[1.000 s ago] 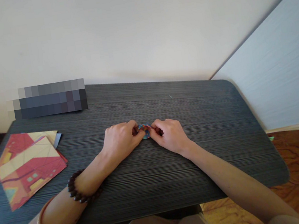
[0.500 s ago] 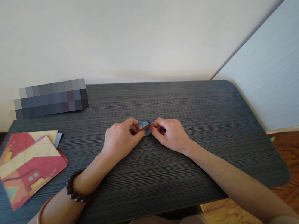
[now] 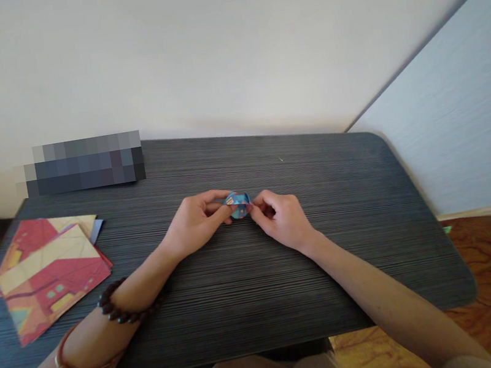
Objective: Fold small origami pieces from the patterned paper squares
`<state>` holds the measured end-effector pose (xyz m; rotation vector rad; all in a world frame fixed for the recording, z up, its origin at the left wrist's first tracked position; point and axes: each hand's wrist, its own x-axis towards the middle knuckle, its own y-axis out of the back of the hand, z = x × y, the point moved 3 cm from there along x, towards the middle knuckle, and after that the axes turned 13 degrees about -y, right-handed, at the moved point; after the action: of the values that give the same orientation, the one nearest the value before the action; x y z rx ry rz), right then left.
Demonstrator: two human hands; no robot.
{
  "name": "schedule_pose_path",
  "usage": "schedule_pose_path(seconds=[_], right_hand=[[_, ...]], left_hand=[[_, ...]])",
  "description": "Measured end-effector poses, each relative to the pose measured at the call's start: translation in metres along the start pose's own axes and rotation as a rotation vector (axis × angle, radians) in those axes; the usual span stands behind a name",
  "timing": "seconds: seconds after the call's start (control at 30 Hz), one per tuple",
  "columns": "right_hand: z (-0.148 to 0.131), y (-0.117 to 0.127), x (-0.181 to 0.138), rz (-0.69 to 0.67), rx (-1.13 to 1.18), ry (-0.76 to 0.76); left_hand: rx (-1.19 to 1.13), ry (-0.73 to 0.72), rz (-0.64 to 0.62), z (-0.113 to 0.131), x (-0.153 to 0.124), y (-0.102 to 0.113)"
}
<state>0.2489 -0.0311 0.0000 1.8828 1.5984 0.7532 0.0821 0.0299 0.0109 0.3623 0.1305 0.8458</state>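
Observation:
Between my two hands is a small folded piece of blue patterned paper point(image 3: 239, 205), held just above or on the middle of the dark table point(image 3: 229, 317); I cannot tell whether it touches the surface. My left hand point(image 3: 199, 219) pinches its left side between thumb and fingers. On the opposite side, the thumb and index finger of my right hand point(image 3: 281, 215) grip the paper's right edge. Parts of the folds are covered by the fingertips.
Several sheets of red and cream patterned paper point(image 3: 54, 270) lie in a loose pile on the table's left. Behind them is a pixelated dark object point(image 3: 84, 166). A pale wall point(image 3: 223, 44) borders the far edge, and a light panel point(image 3: 471, 111) stands at the right.
My left hand has shifted slightly away from me and its fingers have straightened along the paper. More of the blue paper shows now. The right hand stays nearly in place.

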Motion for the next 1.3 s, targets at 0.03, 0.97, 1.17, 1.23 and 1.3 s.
schedule_pose_path(seconds=[0.03,0.97,1.17,1.23,1.3], right_hand=[[0.000,0.000,0.000,0.002,-0.002,0.005],[-0.003,0.004,-0.002,0.085,0.201,0.275],[-0.007,0.009,-0.003,0.022,0.246,0.234],[-0.008,0.011,-0.002,0.020,0.251,0.218],[-0.008,0.010,-0.001,0.031,0.253,0.190]], left_hand=[[-0.014,0.005,-0.006,0.001,0.000,0.001],[-0.616,0.242,-0.132,-0.006,-0.002,0.006],[-0.532,0.269,-0.140,-0.009,-0.001,0.005],[-0.515,0.260,-0.158,-0.008,-0.001,0.005],[-0.497,0.244,-0.171,-0.007,-0.001,0.004]])
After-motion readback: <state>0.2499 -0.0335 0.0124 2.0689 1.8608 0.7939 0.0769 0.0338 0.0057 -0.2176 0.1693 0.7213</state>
